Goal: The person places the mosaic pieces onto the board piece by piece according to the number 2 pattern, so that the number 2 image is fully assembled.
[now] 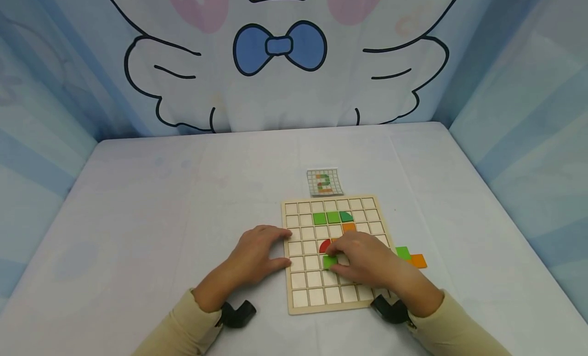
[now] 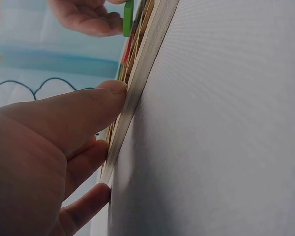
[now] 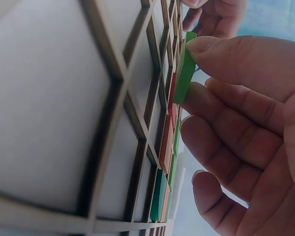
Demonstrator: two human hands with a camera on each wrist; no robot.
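My right hand (image 1: 367, 259) pinches a green square tile (image 3: 186, 71) between thumb and fingers. The tile is tilted close over the grid of a wooden board (image 1: 290, 289), just below a red rounded tile (image 1: 324, 246). Fingertips of my left hand (image 1: 257, 254) touch the board's left edge, thumb and fingers spread along it. Set in the upper grid are two green squares (image 1: 326, 218), a dark green rounded tile (image 1: 346, 217) and an orange tile (image 1: 349, 227). Another orange tile beside the red one is partly hidden by my right hand.
Behind the board lies a small pattern card (image 1: 324, 182) with a coloured figure on a grid. Right of the board, partly behind my right wrist, are a loose green tile (image 1: 403, 252) and an orange tile (image 1: 418, 261). A white cloth covers the table (image 1: 138, 218).
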